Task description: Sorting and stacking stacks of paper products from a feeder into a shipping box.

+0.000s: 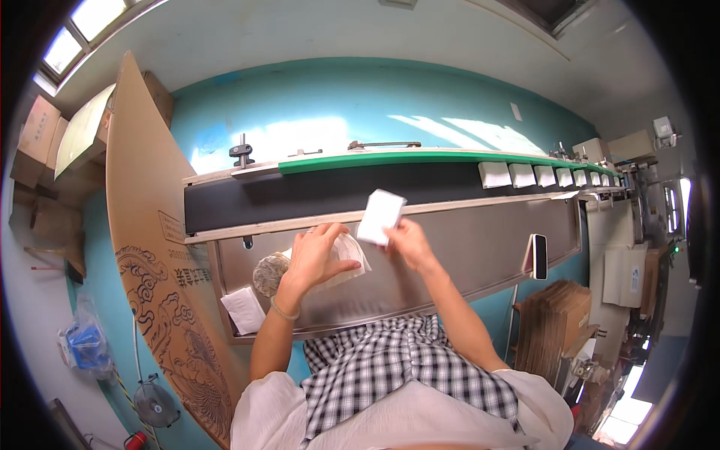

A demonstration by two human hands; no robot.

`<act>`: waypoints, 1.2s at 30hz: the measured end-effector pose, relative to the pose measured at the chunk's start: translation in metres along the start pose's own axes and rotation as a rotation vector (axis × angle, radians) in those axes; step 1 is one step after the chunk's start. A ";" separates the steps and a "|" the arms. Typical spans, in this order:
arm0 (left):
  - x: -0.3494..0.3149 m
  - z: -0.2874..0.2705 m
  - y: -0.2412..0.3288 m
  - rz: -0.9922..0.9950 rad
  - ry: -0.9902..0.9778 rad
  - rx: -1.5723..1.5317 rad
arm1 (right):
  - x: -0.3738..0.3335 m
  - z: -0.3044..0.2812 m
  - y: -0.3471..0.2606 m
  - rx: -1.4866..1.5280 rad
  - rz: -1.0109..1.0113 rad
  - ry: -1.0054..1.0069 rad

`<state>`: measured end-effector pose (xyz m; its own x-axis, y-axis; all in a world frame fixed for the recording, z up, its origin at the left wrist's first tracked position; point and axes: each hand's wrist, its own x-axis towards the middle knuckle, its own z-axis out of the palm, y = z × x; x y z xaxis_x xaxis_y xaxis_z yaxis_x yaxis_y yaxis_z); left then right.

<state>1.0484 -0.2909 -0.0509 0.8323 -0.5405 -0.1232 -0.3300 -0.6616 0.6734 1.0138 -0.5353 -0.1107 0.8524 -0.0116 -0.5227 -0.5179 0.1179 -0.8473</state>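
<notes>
My right hand (pixel 410 244) grips a white rectangular packet (pixel 380 215) at its lower right corner, above the metal work surface near the belt's front rail. My left hand (pixel 316 259) is open, thumb and fingers spread over a fanned stack of thin white sheets or sleeves (pixel 346 262). Whether its palm touches the stack is hidden. Beside that stack, partly behind my left wrist, lies a round greyish bundle (pixel 270 275) that I cannot make out. Another white packet (pixel 244 310) rests flat at the surface's left end.
Behind the metal work surface (pixel 450 277) runs a dark conveyor belt (pixel 337 186), with several white packets (pixel 523 175) lined up at its right. A phone (pixel 539 257) stands at the right edge. A tall cardboard sheet (pixel 150 180) borders the left. Flattened cartons (pixel 551 322) stand at right.
</notes>
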 end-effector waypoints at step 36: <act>-0.140 0.065 0.032 -0.569 0.696 -0.220 | -0.018 0.070 0.010 0.125 0.133 -0.242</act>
<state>0.8926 -0.2703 -0.0592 0.9465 0.3170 -0.0599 0.2434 -0.5798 0.7776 0.9985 -0.4643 -0.1035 0.7775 0.2474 -0.5782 -0.6265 0.2243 -0.7464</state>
